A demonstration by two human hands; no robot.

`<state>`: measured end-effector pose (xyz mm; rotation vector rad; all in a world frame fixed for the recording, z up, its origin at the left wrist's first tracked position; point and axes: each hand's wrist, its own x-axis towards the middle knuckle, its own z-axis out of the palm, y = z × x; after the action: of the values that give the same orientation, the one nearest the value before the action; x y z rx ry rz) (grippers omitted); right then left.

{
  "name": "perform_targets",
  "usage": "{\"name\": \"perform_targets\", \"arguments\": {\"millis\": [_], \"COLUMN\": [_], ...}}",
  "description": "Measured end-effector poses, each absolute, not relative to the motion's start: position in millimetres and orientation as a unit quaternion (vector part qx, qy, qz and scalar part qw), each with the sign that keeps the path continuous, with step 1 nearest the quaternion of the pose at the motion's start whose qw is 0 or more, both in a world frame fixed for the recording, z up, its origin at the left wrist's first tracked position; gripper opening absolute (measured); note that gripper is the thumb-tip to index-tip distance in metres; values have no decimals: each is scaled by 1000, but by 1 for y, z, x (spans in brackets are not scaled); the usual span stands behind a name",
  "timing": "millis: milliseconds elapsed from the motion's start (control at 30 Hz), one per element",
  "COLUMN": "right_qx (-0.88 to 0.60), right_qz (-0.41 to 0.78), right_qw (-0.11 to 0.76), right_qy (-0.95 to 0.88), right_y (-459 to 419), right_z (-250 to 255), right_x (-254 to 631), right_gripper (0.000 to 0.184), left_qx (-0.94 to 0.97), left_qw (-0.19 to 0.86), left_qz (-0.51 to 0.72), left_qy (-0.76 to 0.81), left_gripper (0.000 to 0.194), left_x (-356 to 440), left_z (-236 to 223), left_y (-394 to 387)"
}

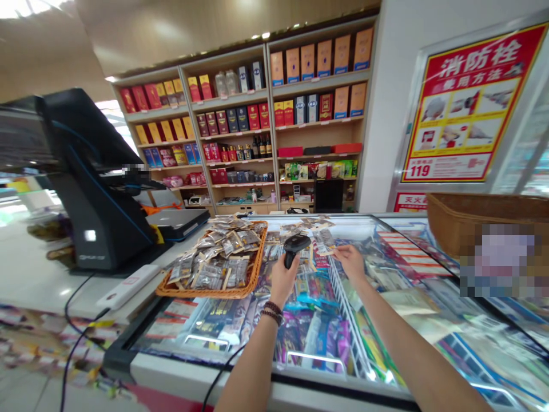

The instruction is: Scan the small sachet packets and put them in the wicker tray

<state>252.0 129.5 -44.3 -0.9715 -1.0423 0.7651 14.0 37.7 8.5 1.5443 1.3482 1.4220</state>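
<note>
Pale wood shelving [300, 133], tall, boxed goods in rows, fills the back wall. Nearer, a glass-topped chest freezer [163, 369] with bright bagged goods under the lid. White counter [21, 280] at left, carrying a black point-of-sale terminal [96, 189].

Orange-brown wicker basket [262, 252], shallow, on the freezer glass, near the counter's edge. Heaped with small clear-and-tan packets [210, 276]; some lie close to the rim. Judgement: a knock from the left forearm could tip a few over, the heap being loose and the basket low-walled.

Left hand [282, 286], two dark bead bracelets [273, 312] at the wrist, wraps the grip of a black handheld barcode scanner [295, 245], head up and forward, just right of the basket. Black cable [225, 366] passes by the left forearm; cannot tell whether it joins the scanner. If so, a long reach could tug it.

Right hand [352, 264]: narrow pinch on the near corner of a single flat packet [323, 240], held above the glass, right of the scanner. Corner-only hold; packet could slip or bend. Shiny film and glare might spoil a read.

Smallest group: loose packets [319, 221] beyond the hands, easily confused with the held one.
</note>
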Motion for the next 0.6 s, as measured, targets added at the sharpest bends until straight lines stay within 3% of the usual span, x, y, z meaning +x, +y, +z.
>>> {"name": "perform_targets", "arguments": {"millis": [367,600], "right_qx": [-440,-453], "right_qz": [346,360], "right_qw": [684,727], "right_qy": [-468,-369], "right_y": [128,130], "right_z": [-42,-40], "right_x": [250,252], "right_gripper": [57,46], "left_qx": [577,551], "left_qw": [334,349], "left_qz": [554,575], "left_qy": [498,494], "left_gripper": [49,51], "left_x": [15,12], "left_z": [12,11], "left_y": [35,42]}}
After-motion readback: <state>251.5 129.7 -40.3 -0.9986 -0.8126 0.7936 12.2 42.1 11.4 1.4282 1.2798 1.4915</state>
